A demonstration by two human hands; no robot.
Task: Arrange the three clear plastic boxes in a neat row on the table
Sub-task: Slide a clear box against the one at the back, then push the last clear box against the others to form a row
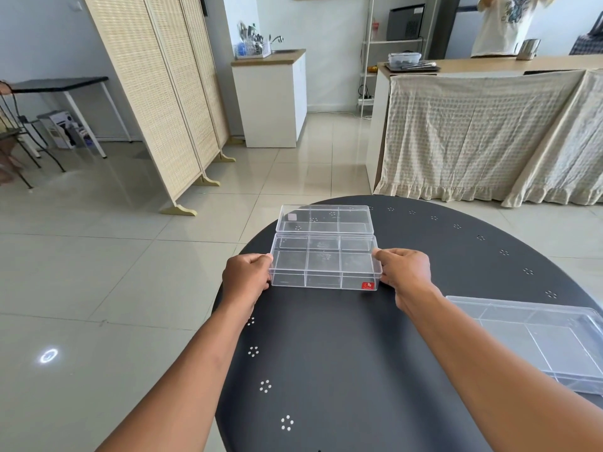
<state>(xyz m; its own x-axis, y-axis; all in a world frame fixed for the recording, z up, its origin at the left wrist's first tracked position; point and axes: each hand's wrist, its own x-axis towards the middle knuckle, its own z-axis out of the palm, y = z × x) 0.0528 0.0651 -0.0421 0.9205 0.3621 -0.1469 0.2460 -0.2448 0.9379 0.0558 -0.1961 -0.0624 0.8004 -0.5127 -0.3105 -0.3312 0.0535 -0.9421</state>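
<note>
Three clear plastic boxes with inner compartments lie on a round black table [342,353]. The far box [324,218] sits near the table's far left edge. Directly in front of it, touching or nearly so, is the middle box [324,262], which carries a small red sticker at its front right corner. My left hand [246,277] grips its left end and my right hand [406,272] grips its right end. The third box [541,337] lies apart at the right, angled, partly cut off by the frame edge.
The table edge curves close to the left of the boxes. Beyond it are a tiled floor, a woven folding screen [156,93], a white cabinet [270,99] and a cloth-draped counter [483,132]. A person stands behind the counter at the top right.
</note>
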